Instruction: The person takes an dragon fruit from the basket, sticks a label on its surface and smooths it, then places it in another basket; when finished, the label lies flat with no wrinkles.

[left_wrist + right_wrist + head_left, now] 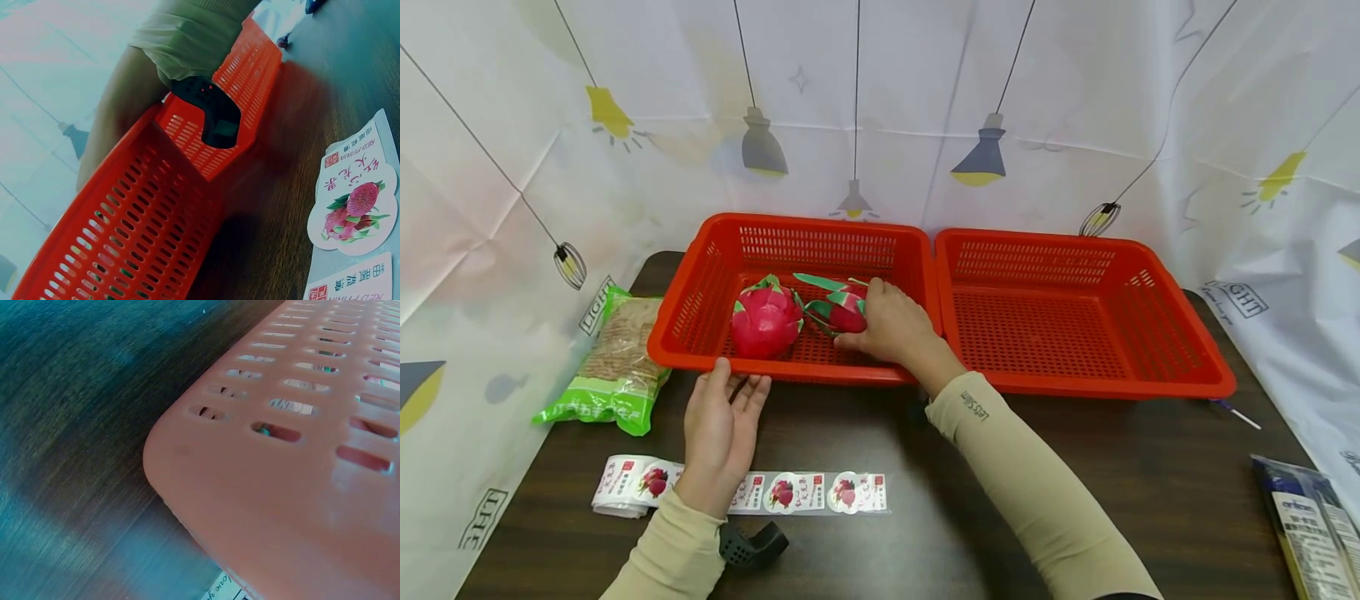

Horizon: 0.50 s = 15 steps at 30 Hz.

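Inside the left red plastic basket [820,372] lie two pinkish-red dragon fruits with green-tipped scales. My right hand [898,325] reaches over the front rim and grips the smaller, leafier dragon fruit [848,313], thumb on the near side and fingers over its right end; the hand covers part of it. The rounder dragon fruit [766,320] sits to its left, untouched. At the front rim, my left hand [722,429] is palm up with relaxed fingers, fingertips right at the edge. In the right wrist view the slotted basket wall [250,481] hides that hand's work.
A second red basket [1097,386] stands directly right. A strip of dragon-fruit stickers [790,492], rolled at its left end, lies on the dark table beneath my left wrist. A green-and-clear bag [617,358] is left of the baskets; a dark-and-white packet [1311,525] lies at right.
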Each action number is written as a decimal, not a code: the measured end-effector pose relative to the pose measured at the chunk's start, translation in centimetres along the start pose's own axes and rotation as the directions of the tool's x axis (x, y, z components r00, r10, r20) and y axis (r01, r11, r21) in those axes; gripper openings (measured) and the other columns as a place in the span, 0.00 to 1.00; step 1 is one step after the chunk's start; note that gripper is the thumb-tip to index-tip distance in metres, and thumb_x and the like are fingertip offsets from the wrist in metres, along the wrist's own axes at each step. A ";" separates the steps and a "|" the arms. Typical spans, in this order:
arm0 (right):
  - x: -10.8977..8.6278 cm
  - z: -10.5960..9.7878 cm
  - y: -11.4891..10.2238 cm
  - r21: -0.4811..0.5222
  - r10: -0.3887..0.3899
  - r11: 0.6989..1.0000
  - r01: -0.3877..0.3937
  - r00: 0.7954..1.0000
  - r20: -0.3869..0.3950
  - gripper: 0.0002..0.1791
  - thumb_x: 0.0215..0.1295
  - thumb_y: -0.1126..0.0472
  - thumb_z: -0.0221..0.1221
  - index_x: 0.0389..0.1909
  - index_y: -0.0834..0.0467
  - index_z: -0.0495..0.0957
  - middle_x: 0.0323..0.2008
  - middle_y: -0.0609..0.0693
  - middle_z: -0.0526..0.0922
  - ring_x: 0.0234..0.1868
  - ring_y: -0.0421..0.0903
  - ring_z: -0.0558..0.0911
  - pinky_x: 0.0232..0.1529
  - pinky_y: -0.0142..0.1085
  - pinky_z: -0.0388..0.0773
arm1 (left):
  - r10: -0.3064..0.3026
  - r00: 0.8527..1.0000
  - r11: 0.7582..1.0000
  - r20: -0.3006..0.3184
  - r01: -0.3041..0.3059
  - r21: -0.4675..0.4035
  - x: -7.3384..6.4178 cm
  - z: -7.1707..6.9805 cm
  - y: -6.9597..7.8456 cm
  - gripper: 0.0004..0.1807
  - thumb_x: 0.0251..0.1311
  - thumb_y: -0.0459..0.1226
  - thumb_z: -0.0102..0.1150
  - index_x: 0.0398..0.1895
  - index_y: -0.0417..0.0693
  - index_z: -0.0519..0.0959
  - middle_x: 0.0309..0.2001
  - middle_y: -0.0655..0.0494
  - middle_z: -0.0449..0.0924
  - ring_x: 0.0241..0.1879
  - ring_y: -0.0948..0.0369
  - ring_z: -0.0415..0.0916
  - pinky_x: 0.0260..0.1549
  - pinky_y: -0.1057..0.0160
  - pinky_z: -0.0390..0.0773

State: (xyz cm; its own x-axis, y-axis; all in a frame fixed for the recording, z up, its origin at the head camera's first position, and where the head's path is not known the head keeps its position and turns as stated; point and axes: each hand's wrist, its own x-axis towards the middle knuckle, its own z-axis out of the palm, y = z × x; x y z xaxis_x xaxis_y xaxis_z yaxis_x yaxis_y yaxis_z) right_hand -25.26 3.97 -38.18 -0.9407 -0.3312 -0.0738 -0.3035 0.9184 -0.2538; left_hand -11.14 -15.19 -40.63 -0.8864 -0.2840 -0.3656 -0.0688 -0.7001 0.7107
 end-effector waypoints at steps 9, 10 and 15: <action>0.1 0.0 0.0 -0.005 -0.015 1.000 0.015 0.999 -0.028 0.47 0.53 0.34 0.72 0.58 0.65 0.67 0.48 0.57 0.80 0.45 0.53 0.82 0.51 0.46 0.84 | 0.010 1.000 1.000 0.002 -0.010 -0.005 0.0 0.1 0.1 0.13 0.79 0.48 0.43 0.56 0.54 0.61 0.52 0.56 0.64 0.51 0.60 0.65 0.52 0.71 0.80; 0.0 0.0 0.0 -0.009 -0.014 1.000 0.014 0.999 -0.030 0.47 0.53 0.34 0.72 0.58 0.65 0.67 0.47 0.57 0.80 0.44 0.53 0.82 0.50 0.46 0.84 | 0.010 1.000 1.000 0.001 -0.010 -0.006 0.0 0.1 0.1 0.12 0.79 0.48 0.43 0.56 0.54 0.61 0.52 0.56 0.64 0.50 0.60 0.66 0.52 0.71 0.80; -0.3 -0.5 -0.2 -0.031 -0.012 0.999 0.011 0.999 -0.047 0.46 0.52 0.33 0.71 0.57 0.64 0.68 0.47 0.57 0.80 0.42 0.53 0.83 0.46 0.47 0.85 | 0.009 1.000 1.000 -0.007 -0.009 -0.003 0.0 0.1 0.1 0.13 0.79 0.48 0.43 0.56 0.54 0.61 0.52 0.56 0.64 0.50 0.60 0.66 0.52 0.71 0.81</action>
State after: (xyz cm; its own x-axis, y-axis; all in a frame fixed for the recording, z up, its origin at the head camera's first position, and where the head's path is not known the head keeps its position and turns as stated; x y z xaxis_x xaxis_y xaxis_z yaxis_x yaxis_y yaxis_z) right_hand -24.95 4.02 -37.67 -0.9429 -0.3320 -0.0256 -0.3181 0.9210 -0.2246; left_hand -11.21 -15.25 -40.52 -0.8836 -0.2948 -0.3638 -0.0597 -0.6997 0.7119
